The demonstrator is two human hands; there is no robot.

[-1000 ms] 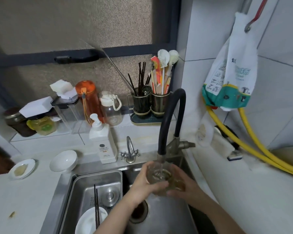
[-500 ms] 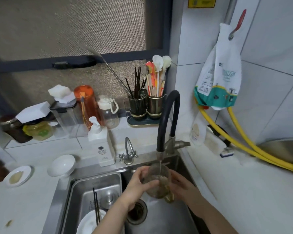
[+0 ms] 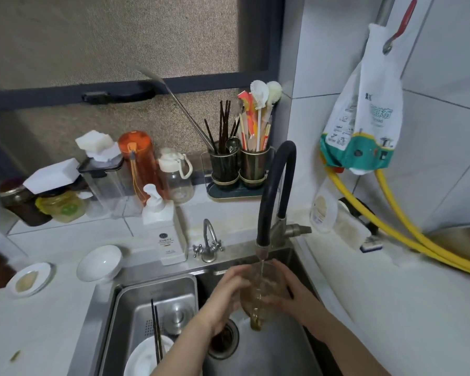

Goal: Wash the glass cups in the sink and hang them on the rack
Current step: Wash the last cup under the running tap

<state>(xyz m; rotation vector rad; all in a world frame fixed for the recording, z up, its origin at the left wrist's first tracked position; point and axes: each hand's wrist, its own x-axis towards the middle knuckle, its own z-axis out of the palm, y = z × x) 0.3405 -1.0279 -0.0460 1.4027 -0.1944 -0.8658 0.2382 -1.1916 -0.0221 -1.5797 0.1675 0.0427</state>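
A clear glass cup (image 3: 261,289) with a handle is held upright over the right basin of the steel sink (image 3: 280,348). Water runs into it from the black faucet (image 3: 276,191). My left hand (image 3: 225,297) grips the cup's left side, fingers curled round its wall. On the cup's right side my right hand (image 3: 293,291) wraps around it. The handle points down toward me below the cup. No rack is in view.
The left basin holds a white plate (image 3: 144,356) and dark chopsticks (image 3: 155,329). A soap dispenser (image 3: 168,234), a white bowl (image 3: 99,263) and a small dish (image 3: 29,279) stand on the counter. Utensil holders (image 3: 239,169), bottles and jars line the sill. Yellow hoses (image 3: 407,237) cross the right counter.
The cup stays under the running water while both hands shift around it; the right hand has come up onto the cup's side. The camera tilted slightly.
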